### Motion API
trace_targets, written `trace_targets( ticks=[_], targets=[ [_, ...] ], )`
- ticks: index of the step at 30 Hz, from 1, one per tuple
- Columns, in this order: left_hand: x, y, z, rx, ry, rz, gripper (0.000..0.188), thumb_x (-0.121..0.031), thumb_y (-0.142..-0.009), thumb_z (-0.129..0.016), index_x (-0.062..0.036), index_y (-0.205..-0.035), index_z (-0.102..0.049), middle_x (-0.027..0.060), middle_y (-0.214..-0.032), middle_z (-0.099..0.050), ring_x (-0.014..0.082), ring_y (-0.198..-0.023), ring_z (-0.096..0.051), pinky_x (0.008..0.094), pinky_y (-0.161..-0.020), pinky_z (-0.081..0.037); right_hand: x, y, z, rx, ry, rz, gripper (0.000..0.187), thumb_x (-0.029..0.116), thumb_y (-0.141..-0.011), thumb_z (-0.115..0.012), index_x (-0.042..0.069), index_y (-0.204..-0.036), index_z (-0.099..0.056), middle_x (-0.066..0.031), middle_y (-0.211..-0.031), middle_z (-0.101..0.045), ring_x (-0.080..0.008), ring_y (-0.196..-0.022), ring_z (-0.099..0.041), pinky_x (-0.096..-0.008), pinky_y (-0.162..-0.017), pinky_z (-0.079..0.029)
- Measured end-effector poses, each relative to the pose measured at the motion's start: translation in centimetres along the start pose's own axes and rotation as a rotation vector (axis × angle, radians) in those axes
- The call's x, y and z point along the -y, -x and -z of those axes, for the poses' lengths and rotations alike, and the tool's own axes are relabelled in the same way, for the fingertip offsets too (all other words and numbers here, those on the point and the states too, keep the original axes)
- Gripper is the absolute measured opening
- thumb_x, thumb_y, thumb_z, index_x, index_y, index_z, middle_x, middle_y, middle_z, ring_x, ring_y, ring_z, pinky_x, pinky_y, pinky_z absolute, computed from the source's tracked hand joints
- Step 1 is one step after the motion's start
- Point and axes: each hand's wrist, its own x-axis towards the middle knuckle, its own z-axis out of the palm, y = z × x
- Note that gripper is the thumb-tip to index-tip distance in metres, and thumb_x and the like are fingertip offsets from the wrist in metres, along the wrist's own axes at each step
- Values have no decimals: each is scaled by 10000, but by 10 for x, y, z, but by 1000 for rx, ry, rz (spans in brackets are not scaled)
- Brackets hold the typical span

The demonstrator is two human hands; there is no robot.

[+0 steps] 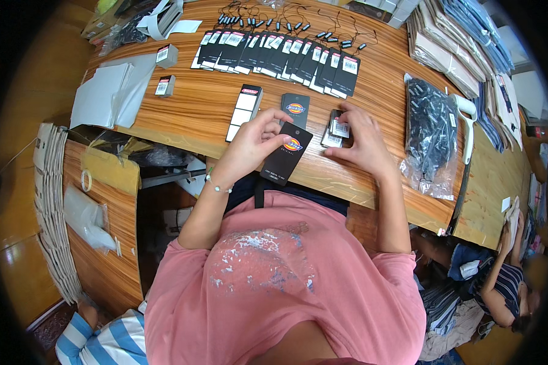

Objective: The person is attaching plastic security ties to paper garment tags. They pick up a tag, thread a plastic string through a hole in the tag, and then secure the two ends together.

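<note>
At the left edge of my view I see a tall stack of folded cloth (50,207), and at the lower left a person in blue-and-white stripes (106,337). White sheets (100,94) lie at the left end of the wood-grain table (195,131), with two small label blocks, an upper one (166,56) and a lower one (164,86), just to their right. A row of black tags (278,58), overlapping, with barcode labels and dark cords, crosses the upper middle.

Left of centre stands a taller label pile (240,114). Beside it, my left hand (254,146) pinches a black tag (284,161) between thumb and fingers, at the table's near edge in the middle of the frame. A pile of black tags (295,103) lies just above it.

Right of centre, my right hand (364,141), apart from the left, spreads thumb and fingers around a small label stack (335,132); I cannot tell whether it grips. Farther right lie a clear bag of black cords (431,125) and a white curved handle (469,131). Folded garments (447,52) fill the upper right; another person (499,295) is at the lower right.
</note>
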Motion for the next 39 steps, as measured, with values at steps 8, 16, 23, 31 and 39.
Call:
trace_targets(
  ticks=[8, 16, 23, 31, 39],
  targets=[
    [-17, 3, -24, -36, -55, 44, 256, 20, -810, -539, -8, -1057, -474, 52, -849, -600, 70, -788, -567, 185, -696, -438, 11, 18, -15, -14, 84, 46, 432, 190, -600, -716, 57, -947, -495, -138, -1145, -457, -297, -1073, -418, -443, -879, -316],
    [-59, -28, -48, -102, -133, 58, 276, 43, -798, -543, -5, -1063, -481, 45, -862, -603, 69, -792, -561, 186, -707, -440, 1, 22, -21, -12, 23, -27, 475, 221, -607, -730, 62, -985, -489, -182, -1205, -415, -318, -1165, -360, -510, -938, -271],
    [-41, -45, -48, -95, -66, 92, 271, 34, -801, -548, -9, -1062, -487, 41, -864, -606, 62, -803, -559, 182, -725, -432, -1, 19, -17, -37, -41, -65, 422, 176, -636, -699, 80, -994, -497, -91, -1059, -493, -249, -1059, -436, -488, -901, -297],
    [-29, -49, -29, -51, -40, 89, 286, 27, -804, -549, -19, -1078, -480, 33, -821, -612, 49, -755, -560, 168, -678, -432, 0, 18, -9, -101, -158, -190, 458, 242, -657, -692, 74, -1046, -518, -88, -1001, -523, -262, -975, -468, -427, -832, -336],
    [-5, -49, -23, 68, 13, 35, 277, 8, -802, -560, -18, -1064, -476, 27, -786, -588, 30, -717, -543, 151, -614, -419, -11, 2, -7, -50, -190, -322, 347, 203, -640, -705, 30, -925, -613, -98, -877, -566, -283, -837, -520, -350, -720, -407]
  ],
)
